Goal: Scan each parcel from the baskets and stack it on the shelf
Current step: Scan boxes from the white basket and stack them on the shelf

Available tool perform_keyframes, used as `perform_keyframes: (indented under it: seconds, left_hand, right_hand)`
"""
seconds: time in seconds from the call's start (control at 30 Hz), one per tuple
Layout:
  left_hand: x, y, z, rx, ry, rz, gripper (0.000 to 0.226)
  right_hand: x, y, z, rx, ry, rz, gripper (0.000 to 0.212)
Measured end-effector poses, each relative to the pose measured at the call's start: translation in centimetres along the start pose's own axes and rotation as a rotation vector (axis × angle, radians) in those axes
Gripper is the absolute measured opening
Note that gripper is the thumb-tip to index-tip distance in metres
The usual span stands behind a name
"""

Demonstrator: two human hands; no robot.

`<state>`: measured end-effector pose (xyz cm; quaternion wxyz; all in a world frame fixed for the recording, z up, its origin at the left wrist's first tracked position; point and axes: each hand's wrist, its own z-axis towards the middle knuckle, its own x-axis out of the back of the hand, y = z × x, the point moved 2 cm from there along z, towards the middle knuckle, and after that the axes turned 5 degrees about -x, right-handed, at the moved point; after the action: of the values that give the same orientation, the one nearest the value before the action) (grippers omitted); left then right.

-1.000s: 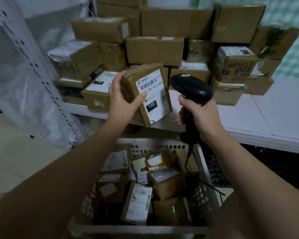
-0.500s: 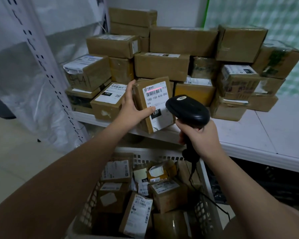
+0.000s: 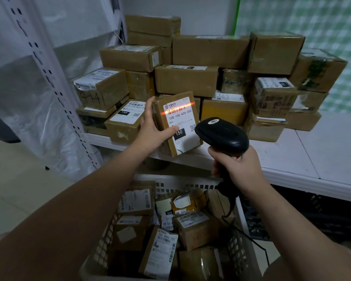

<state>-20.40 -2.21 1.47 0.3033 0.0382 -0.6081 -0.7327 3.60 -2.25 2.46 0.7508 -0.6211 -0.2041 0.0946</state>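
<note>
My left hand (image 3: 153, 128) grips a small brown parcel (image 3: 177, 123) by its left edge, holding it tilted above the front of the white shelf (image 3: 312, 159). Its white label faces me, and a red scan line crosses the barcode at the top. My right hand (image 3: 237, 169) holds a black barcode scanner (image 3: 221, 133) by the handle, its head just right of the parcel and aimed at the label. Below my arms a white plastic basket (image 3: 190, 184) holds several more labelled parcels.
Several brown boxes (image 3: 190, 80) are stacked on the left and back of the shelf. A white perforated shelf post (image 3: 55, 94) and plastic sheeting stand at the left. The scanner cable (image 3: 249, 238) hangs down over the basket's right side. A dark crate (image 3: 322, 216) sits under the shelf.
The red scan line is now bright across the parcel's barcode. The parcel and scanner sit lower in view and slightly nearer each other; my view has tilted up.
</note>
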Motion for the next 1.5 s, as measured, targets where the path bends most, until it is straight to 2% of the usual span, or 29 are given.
perform_keyframes:
  seconds: [0.53, 0.63, 0.73, 0.83, 0.9, 0.97, 1.03, 1.13, 1.2, 1.4, 1.5]
  left_hand:
    - [0.1, -0.2, -0.1, 0.012, -0.005, 0.001, 0.105]
    - [0.1, 0.8, -0.3, 0.060, -0.005, -0.037, 0.107]
    - [0.0, 1.2, 0.4, 0.112, -0.084, -0.146, 0.090]
    - [0.2, 1.4, 1.0, 0.167, -0.096, -0.021, 0.077]
    - [0.3, 1.6, 1.1, 0.158, -0.093, 0.203, 0.064]
    - [0.3, 2.5, 0.6, -0.050, -0.035, 0.612, 0.055]
    - [-0.2, 3.7, -0.3, -0.312, -0.002, 0.819, 0.047]
    - [-1.2, 3.6, -1.5, -0.401, -0.195, 1.020, 0.050]
    - [-1.3, 2.6, -1.4, -0.414, -0.264, 1.186, 0.055]
    - [0.5, 0.9, 0.7, -0.407, -0.254, 1.163, 0.049]
    - [1.1, 0.5, 1.6, -0.419, -0.250, 1.148, 0.047]
  right_hand:
    - [0.0, -0.1, 0.0, -0.006, 0.015, 0.024, 0.005]
    - [0.1, 0.0, 0.2, 0.003, -0.006, 0.037, 0.007]
    - [-0.2, 0.1, 0.7, -0.026, -0.060, 0.062, 0.019]
    - [-1.0, 0.9, 1.2, -0.160, -0.119, 0.150, 0.024]
    - [-1.6, 1.5, 1.6, -0.274, -0.134, 0.207, 0.020]
    - [-2.3, 2.2, 2.0, -0.370, -0.130, 0.300, 0.019]
    - [-3.0, 2.6, 2.5, -0.436, -0.122, 0.387, 0.017]
    - [-3.7, 2.8, 2.9, -0.452, -0.109, 0.478, 0.016]
    - [-3.9, 3.0, 3.2, -0.437, -0.066, 0.444, 0.017]
    - [-4.1, 3.3, 3.7, -0.410, -0.046, 0.337, 0.020]
    - [-4.2, 3.4, 3.7, -0.353, -0.056, 0.177, 0.019]
